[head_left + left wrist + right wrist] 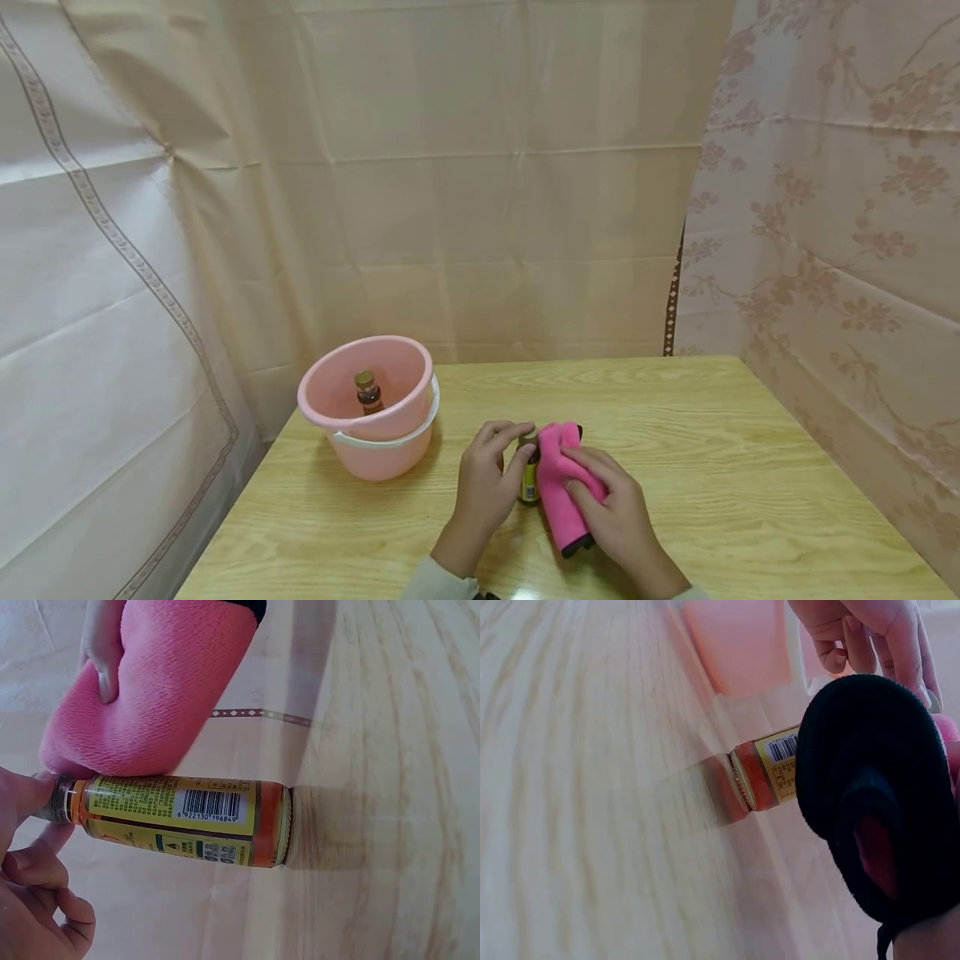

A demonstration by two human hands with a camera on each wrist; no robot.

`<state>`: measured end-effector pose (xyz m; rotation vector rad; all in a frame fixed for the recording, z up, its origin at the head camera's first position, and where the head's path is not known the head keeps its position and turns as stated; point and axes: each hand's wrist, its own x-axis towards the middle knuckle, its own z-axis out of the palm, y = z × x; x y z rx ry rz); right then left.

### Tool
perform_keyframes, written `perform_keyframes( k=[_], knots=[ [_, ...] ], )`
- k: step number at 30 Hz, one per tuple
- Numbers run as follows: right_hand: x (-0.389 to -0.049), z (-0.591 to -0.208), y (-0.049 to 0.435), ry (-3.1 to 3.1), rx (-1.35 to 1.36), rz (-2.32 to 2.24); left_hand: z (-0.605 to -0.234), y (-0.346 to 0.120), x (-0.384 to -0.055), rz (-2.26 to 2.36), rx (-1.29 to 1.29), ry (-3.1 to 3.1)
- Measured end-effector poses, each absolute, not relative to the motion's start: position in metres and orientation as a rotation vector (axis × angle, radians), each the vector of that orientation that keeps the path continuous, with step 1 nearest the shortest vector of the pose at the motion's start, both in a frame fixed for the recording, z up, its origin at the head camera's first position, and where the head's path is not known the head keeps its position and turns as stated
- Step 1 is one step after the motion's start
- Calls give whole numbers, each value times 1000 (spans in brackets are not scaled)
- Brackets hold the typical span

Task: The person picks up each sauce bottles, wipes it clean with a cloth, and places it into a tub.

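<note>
My left hand pinches yellow-labelled glass bottle by top; right hand grips fuzzy pink black-edged cloth. Hard sideways push could tip bottle over.

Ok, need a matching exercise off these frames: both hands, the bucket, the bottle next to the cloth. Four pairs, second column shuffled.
1. Left hand
2. Right hand
3. Bucket
4. Bottle beside the cloth

A. Has another bottle inside it
B. Grips the pink cloth
C. Bears a yellow label with a barcode
D. Has thumb and finger at a bottle's cap

Pairs: 1-D, 2-B, 3-A, 4-C
</note>
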<state>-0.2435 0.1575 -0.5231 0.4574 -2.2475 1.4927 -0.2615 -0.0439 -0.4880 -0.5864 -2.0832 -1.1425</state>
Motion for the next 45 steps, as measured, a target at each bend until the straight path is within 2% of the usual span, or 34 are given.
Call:
perform_keyframes(
  k=[11, 29, 45],
  knots=[
    [-242, -521, 158, -2200, 532, 1518, -486, -45, -260, -1173, -610, -2106],
    [-242, -518, 157, -2401, 352, 1597, -489, -46, -263, -1185, -647, -2078],
    [-247, -527, 158, -2632, 236, 1440, -489, -46, -262, -1229, -618, -2118]
  ],
)
